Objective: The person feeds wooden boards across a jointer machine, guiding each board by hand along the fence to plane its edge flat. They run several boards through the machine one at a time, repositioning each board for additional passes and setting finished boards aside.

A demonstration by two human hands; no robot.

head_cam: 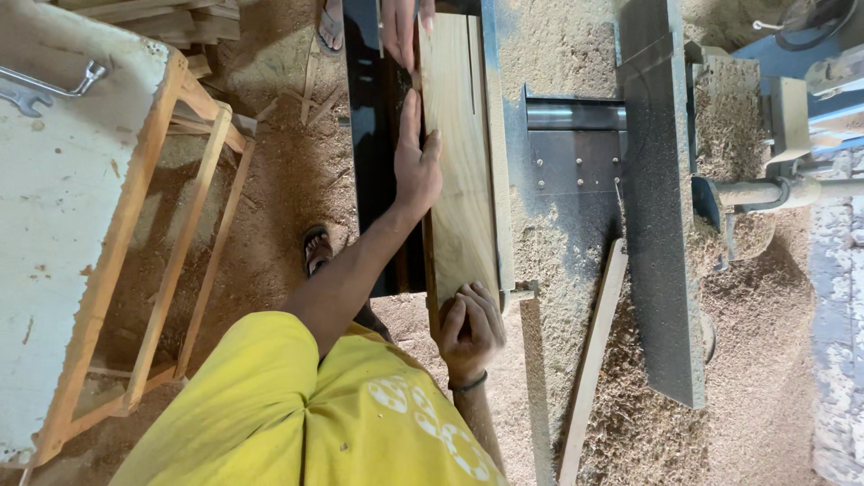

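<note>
Both hands [418, 166] [470, 326] on wooden board [461, 198]

Pale yellowish plank [459, 171] with fine brown grain lies on a black bed [371, 135]; bright yellow shirt [297, 414] carries a white print; tan sawdust [558, 54] coats grey steel [661, 225].

A pale, paint-chipped metal tabletop [54, 225] sits on a light wooden frame [171, 270], with a steel open-ended spanner [40, 90] lying on it. Fine tan sawdust [747, 306] covers the floor and piles against a long grey steel machine bed [661, 225]. A thin loose wooden strip [592, 360] leans nearby. Blue machine housing [792, 63] stands at the far edge.
</note>
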